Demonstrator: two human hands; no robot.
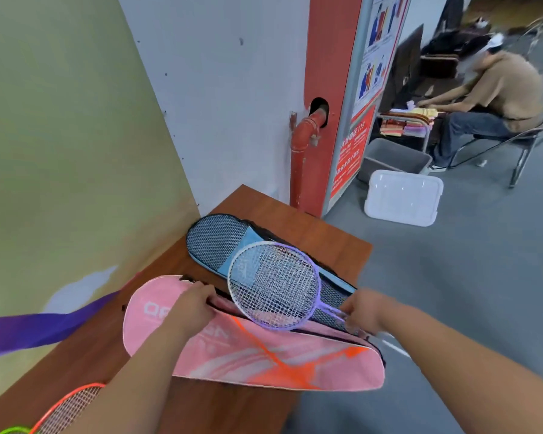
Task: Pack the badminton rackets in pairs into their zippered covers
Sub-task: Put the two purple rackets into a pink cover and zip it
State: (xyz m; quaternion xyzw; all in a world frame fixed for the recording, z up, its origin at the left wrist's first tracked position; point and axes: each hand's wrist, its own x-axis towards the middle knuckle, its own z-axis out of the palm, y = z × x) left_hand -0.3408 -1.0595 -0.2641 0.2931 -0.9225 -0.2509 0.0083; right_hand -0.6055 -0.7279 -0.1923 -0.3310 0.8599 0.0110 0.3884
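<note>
Left hand [190, 308] grips pink cover [264, 361]; right hand [362, 310] holds purple racket [275, 285] between them.

1. soft, even indoor light filled the scene, fairly bright, with no harsh glare.
2. shadows were faint; only a thin soft one lay under the pink cover [264, 355] on the tabletop [326, 233].
3. the wide lens bent and tilted straight lines, such as the red pipe [298, 164], toward the edges.
4. motion blur smeared the right hand [362, 310] and the shaft of the purple racket [275, 285] beside it.
5. the seated person [502, 89] far off looked soft.
</note>
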